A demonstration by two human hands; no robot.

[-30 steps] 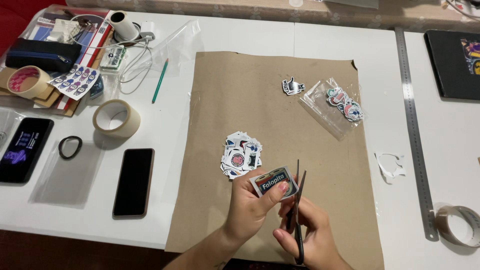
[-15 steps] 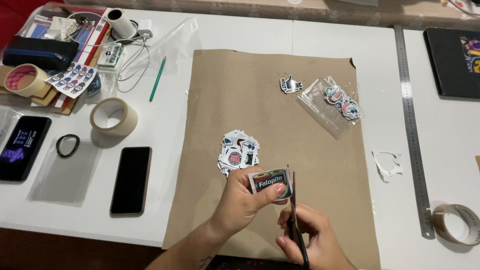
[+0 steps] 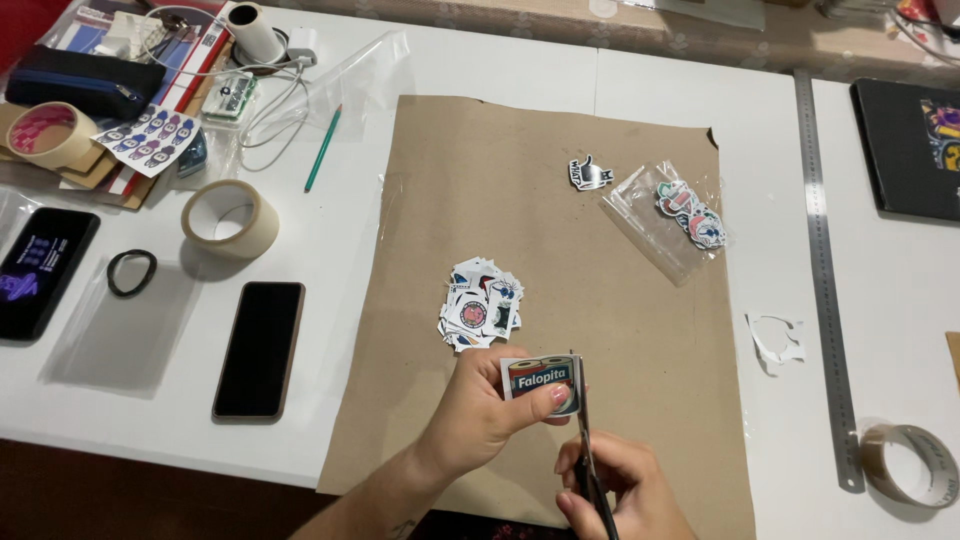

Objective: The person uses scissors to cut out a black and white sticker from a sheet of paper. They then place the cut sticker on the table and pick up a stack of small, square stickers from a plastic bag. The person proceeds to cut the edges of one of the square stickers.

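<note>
**Sticker trimmed at lower centre of frame**

A small rectangular printed sticker (image 3: 541, 384), red and teal on white, is pinched by the left hand (image 3: 480, 415) over brown kraft paper (image 3: 560, 250); its long axis runs left to right. Dark-handled scissors (image 3: 585, 450) are gripped by the closed right hand (image 3: 620, 490), blades pointing up-frame along the sticker's right edge. A pile of cut stickers (image 3: 480, 312) lies just above. A clear plastic bag of stickers (image 3: 670, 220) sits upper right.
</note>
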